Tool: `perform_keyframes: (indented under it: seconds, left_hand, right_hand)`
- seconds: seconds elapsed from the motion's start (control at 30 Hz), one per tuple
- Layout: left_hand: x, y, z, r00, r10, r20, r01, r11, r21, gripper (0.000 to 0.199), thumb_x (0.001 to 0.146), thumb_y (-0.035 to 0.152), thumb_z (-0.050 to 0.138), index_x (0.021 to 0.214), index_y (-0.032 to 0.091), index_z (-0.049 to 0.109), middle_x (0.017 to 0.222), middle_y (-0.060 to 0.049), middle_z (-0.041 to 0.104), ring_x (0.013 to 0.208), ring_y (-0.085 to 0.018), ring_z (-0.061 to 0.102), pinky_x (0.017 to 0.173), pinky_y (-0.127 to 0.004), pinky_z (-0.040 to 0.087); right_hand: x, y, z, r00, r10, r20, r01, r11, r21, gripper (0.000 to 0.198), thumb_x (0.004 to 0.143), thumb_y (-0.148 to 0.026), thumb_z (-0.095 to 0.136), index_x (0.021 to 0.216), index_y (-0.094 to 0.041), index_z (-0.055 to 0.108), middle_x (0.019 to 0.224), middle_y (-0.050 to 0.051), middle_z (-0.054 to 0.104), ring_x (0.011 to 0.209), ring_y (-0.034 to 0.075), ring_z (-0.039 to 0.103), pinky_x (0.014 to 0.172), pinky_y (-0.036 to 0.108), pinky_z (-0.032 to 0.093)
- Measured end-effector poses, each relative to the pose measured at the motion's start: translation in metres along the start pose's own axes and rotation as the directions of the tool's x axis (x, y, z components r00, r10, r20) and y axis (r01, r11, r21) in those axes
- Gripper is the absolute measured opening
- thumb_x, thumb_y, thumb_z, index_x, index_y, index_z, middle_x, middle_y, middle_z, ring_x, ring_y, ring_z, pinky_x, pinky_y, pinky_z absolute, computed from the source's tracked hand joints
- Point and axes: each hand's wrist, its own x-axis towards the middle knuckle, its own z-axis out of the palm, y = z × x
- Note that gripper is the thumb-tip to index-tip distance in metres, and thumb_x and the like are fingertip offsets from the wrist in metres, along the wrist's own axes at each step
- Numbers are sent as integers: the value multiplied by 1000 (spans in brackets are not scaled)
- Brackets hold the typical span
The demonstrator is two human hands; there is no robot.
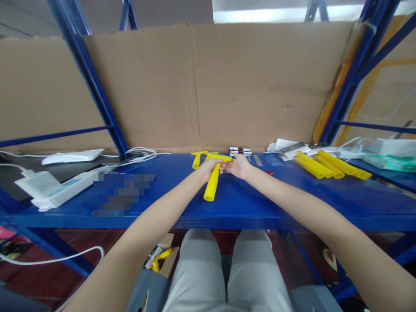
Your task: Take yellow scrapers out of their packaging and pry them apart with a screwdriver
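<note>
My left hand (pixel 209 169) is closed around a yellow T-shaped tube piece (pixel 212 184) at its joint. The open round end of its stem points toward me, and its crossbar lies across the far side. At the crossbar's right end is my right hand (pixel 239 167), palm turned partly up, with curled fingers against the piece. Whether those fingers also hold something small cannot be made out. Just behind my left hand, a second yellow T-shaped piece (pixel 196 161) rests on the blue tabletop (pixel 175 195).
Several yellow tubes (pixel 325 167) lie at the right, near white packets. Markers (pixel 239 151) and a small metal strip (pixel 258 160) are behind my right hand. A white power strip (pixel 69 188) and cables sit left. Cardboard (pixel 243 86) and blue posts stand behind.
</note>
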Motion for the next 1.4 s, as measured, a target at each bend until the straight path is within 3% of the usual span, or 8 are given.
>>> perform_keyframes:
  seconds: [0.33, 0.57, 0.7, 0.73, 0.87, 0.97, 1.17, 1.4]
  left_hand:
    - [-3, 3, 4, 1000, -5, -15, 5, 1000, 24, 26, 89, 2, 41, 70, 10, 56, 44, 0, 49, 34, -5, 42, 36, -13, 34]
    - [-6, 6, 3, 999, 2, -35, -1, 1000, 11, 20, 89, 2, 41, 79, 10, 56, 44, 1, 49, 35, -5, 41, 35, -13, 35]
    - [-11, 15, 0, 999, 48, -19, -49, 999, -18, 19, 90, 3, 39, 81, 8, 56, 45, 2, 50, 35, -4, 40, 35, -13, 34]
    - [-12, 18, -1, 998, 64, -19, -65, 997, -30, 19, 90, 3, 39, 82, 8, 56, 46, 2, 50, 34, -4, 40, 34, -13, 34]
    - [-15, 25, -3, 993, 100, -58, -103, 994, -47, 18, 90, 4, 41, 82, 6, 57, 46, 2, 49, 34, -4, 40, 34, -13, 34]
    - [-16, 26, -3, 991, 114, -72, -118, 992, -48, 17, 90, 3, 43, 82, 7, 57, 46, 2, 49, 35, -4, 41, 35, -14, 33]
    - [-16, 25, -3, 992, 108, -58, -111, 993, -41, 16, 89, 3, 43, 85, 6, 58, 47, 3, 49, 35, -5, 41, 35, -15, 32]
    - [-14, 25, -5, 991, 128, -42, -129, 991, -20, 16, 89, 4, 43, 86, 5, 59, 47, 3, 49, 35, -5, 40, 36, -16, 33]
  right_hand:
    - [-3, 0, 2, 999, -25, -25, 24, 1000, -4, 37, 100, -29, 23, 90, -12, 54, 66, 6, 57, 62, 15, 57, 57, 21, 53]
    - [5, -2, -3, 999, -45, -18, 45, 999, -20, 31, 91, -5, 26, 102, -7, 55, 64, 6, 60, 61, 13, 61, 60, 19, 54]
    - [23, -17, -19, 985, -153, -77, 133, 966, -224, 34, 91, -2, 25, 105, -5, 56, 66, 7, 64, 64, 12, 65, 67, 20, 56]
    - [28, -22, -24, 970, -221, -103, 171, 917, -360, 33, 90, 0, 26, 103, -6, 57, 64, 5, 63, 62, 10, 65, 68, 19, 56]
    - [46, -38, -43, 938, -324, -125, 213, 820, -532, 28, 89, 0, 34, 99, -7, 59, 57, 4, 64, 54, 11, 63, 67, 24, 57]
    - [56, -44, -51, 922, -378, -85, 222, 695, -683, 22, 89, -2, 40, 90, -5, 62, 49, 4, 61, 48, 12, 61, 66, 27, 57]
    - [77, -47, -51, 908, -415, 50, 200, 325, -924, 11, 79, -9, 60, 71, -10, 67, 53, 9, 66, 58, 19, 67, 66, 30, 55]
    - [86, -34, -45, 872, -453, 184, 156, -100, -983, 15, 73, -6, 60, 76, -10, 74, 86, 14, 75, 87, 25, 69, 78, 28, 49]
